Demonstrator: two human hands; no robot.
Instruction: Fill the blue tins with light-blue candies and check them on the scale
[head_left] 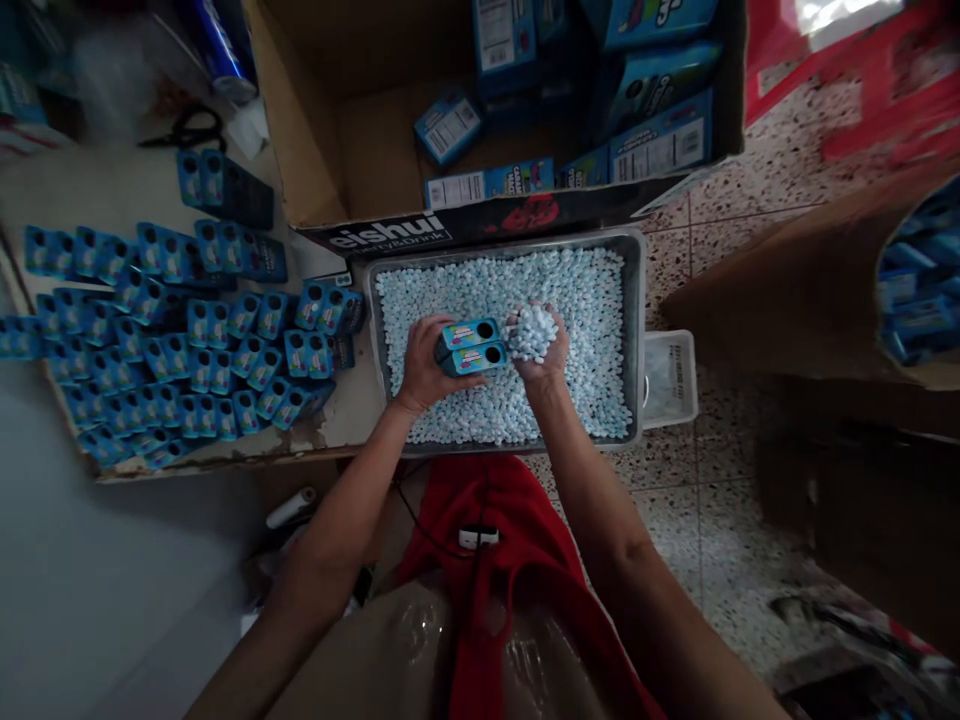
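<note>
My left hand is closed round a pair of small blue candy boxes held side by side. Their tops face up, each with a dark round hole. My right hand is cupped palm up, full of small pale blue and white candies. The heap sits right beside the boxes' holed ends; whether they touch I cannot tell. Both hands are over a metal tray spread with the same candies.
Several blue boxes with holes stand grouped on the table at left. Behind the tray is a cardboard carton with larger blue packs. Scissors lie back left. A clear plastic container is right of the tray; another carton holds blue packs.
</note>
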